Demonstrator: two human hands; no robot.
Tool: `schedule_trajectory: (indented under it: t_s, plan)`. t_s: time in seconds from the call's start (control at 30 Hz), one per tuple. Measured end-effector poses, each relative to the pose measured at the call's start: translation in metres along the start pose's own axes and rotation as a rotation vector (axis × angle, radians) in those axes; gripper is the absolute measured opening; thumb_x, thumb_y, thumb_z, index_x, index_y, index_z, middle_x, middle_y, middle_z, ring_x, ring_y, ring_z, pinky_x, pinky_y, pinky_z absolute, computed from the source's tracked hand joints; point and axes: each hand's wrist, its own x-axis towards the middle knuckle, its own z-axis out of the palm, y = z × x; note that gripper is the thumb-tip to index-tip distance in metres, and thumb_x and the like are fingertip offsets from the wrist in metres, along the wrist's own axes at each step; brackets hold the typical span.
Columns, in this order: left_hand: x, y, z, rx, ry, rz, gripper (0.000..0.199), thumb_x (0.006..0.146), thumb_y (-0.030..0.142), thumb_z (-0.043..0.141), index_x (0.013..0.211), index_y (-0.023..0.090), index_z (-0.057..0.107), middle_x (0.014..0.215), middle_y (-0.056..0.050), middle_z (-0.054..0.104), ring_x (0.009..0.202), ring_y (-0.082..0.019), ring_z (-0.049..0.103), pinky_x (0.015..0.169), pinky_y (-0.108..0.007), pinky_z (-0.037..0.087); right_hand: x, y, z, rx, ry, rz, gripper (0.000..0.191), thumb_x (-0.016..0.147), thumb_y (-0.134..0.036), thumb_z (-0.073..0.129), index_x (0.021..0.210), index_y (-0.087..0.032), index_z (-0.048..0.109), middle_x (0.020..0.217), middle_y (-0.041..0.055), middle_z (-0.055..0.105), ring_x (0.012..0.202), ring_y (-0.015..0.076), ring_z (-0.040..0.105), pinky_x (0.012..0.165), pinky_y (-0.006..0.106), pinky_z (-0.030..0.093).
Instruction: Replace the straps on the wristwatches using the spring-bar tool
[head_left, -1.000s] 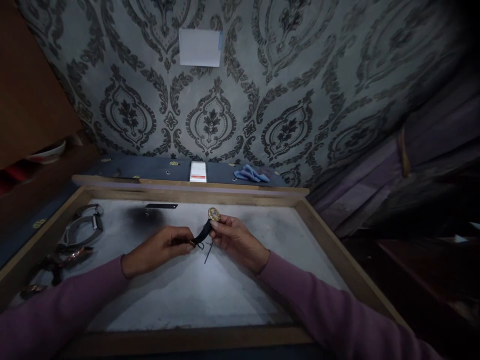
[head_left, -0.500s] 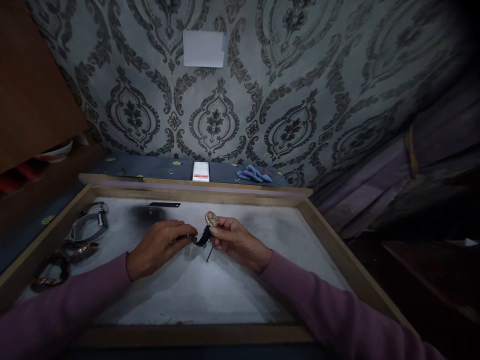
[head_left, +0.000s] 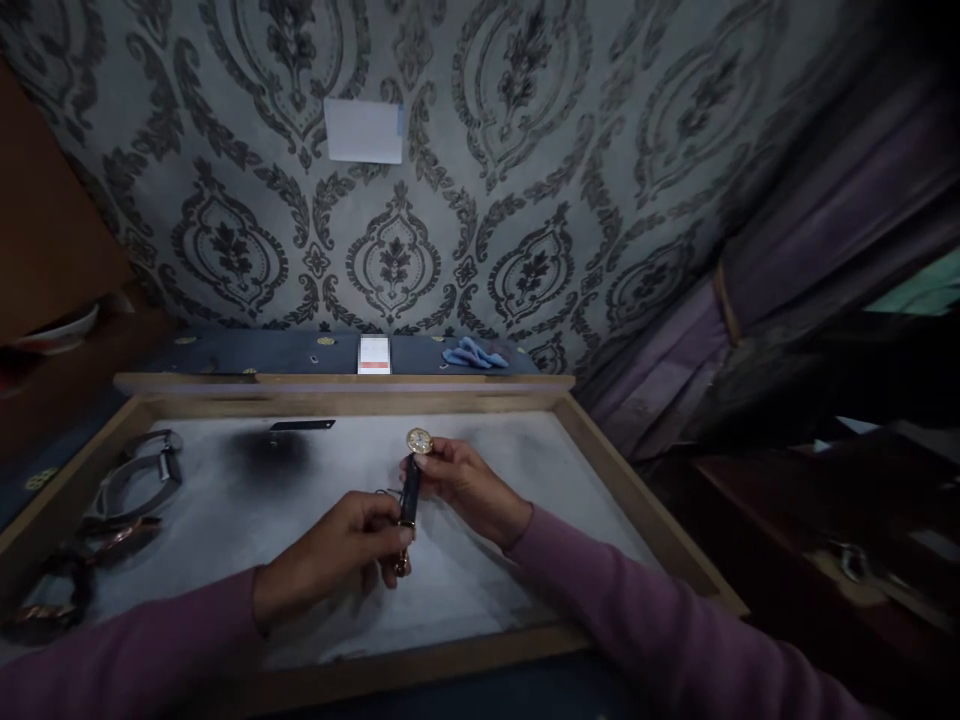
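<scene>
Between my hands hangs a wristwatch (head_left: pixel 409 490) with a gold-coloured case and a dark strap, held above the white floor of a shallow wooden tray (head_left: pixel 637 530). My right hand (head_left: pixel 469 485) pinches it just below the round dial, which faces up towards me. Lower down, the fingers of my left hand (head_left: pixel 352 545) close on the strap's end near a gold-coloured buckle. A thin dark strip pokes out to the left of the strap; what it belongs to is unclear.
Several watches, one with a grey band (head_left: pixel 139 485), lie along the tray's left side. A flat black strip (head_left: pixel 302 425) rests near its back edge. Behind the tray are a lit phone (head_left: pixel 374 354) and a blue cloth (head_left: pixel 475 353). A purple curtain (head_left: pixel 690 330) hangs at right.
My left hand has moved down and right, bringing the strap from slanting left to nearly straight below the dial. My right hand keeps its pinch. The whole view has shifted slightly.
</scene>
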Motion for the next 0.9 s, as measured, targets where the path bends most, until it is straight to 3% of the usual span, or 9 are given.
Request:
schedule_trajectory:
  t_s: [0.2,0.4,0.53,0.7,0.83,0.9]
  plan:
    - [0.027,0.006,0.038,-0.217,-0.074,-0.005,0.036,0.072,0.042,0.069,0.089,0.012,0.056,0.079,-0.007,0.066,0.065,-0.016,0.066,0.052,-0.023,0.047,-0.018,-0.007,-0.034,-0.009,0.119,0.095,0.029,0.067,-0.029,0.082,0.079,-0.015,0.059,0.071,0.0006,0.067,0.062,0.0151,0.068,0.063,0.026,0.053]
    - [0.061,0.011,0.076,-0.286,-0.122,-0.081,0.027,0.075,0.021,0.064,0.097,0.012,0.051,0.093,-0.010,0.062,0.078,-0.018,0.068,0.063,-0.027,0.053,-0.041,-0.029,-0.091,-0.107,0.295,0.157,0.015,0.079,-0.016,0.072,0.073,-0.013,0.058,0.065,-0.0009,0.063,0.055,0.0096,0.064,0.054,0.018,0.049]
    - [0.075,0.009,0.088,-0.241,-0.149,-0.109,0.029,0.077,0.016,0.059,0.103,0.012,0.047,0.096,-0.011,0.060,0.082,-0.019,0.067,0.066,-0.029,0.054,-0.045,-0.039,-0.133,-0.195,0.408,0.193,0.014,0.088,-0.017,0.064,0.077,-0.012,0.058,0.065,-0.0014,0.060,0.053,0.0087,0.059,0.052,0.020,0.049]
    - [0.092,0.012,0.080,0.188,-0.220,0.066,0.027,0.081,0.019,0.051,0.107,0.012,0.050,0.098,-0.012,0.061,0.086,-0.022,0.064,0.062,-0.029,0.052,-0.036,-0.045,-0.169,-0.320,0.515,0.215,0.023,0.095,-0.030,0.057,0.111,-0.013,0.060,0.102,0.0054,0.064,0.080,0.0152,0.064,0.068,0.031,0.056]
    - [0.114,0.027,0.072,0.866,-0.137,0.394,0.023,0.084,0.014,0.043,0.104,0.014,0.056,0.099,-0.011,0.065,0.092,-0.023,0.063,0.083,-0.036,0.050,-0.025,-0.046,-0.179,-0.417,0.541,0.233,0.030,0.094,-0.030,0.058,0.119,-0.015,0.057,0.116,0.0087,0.061,0.095,0.0205,0.064,0.080,0.039,0.056]
    - [0.128,0.034,0.072,0.991,-0.096,0.467,0.025,0.084,0.013,0.044,0.106,0.013,0.056,0.109,-0.014,0.063,0.103,-0.028,0.059,0.094,-0.042,0.045,-0.021,-0.047,-0.180,-0.468,0.539,0.243,0.030,0.094,-0.031,0.058,0.120,-0.015,0.057,0.117,0.0089,0.061,0.097,0.0210,0.064,0.081,0.040,0.055]
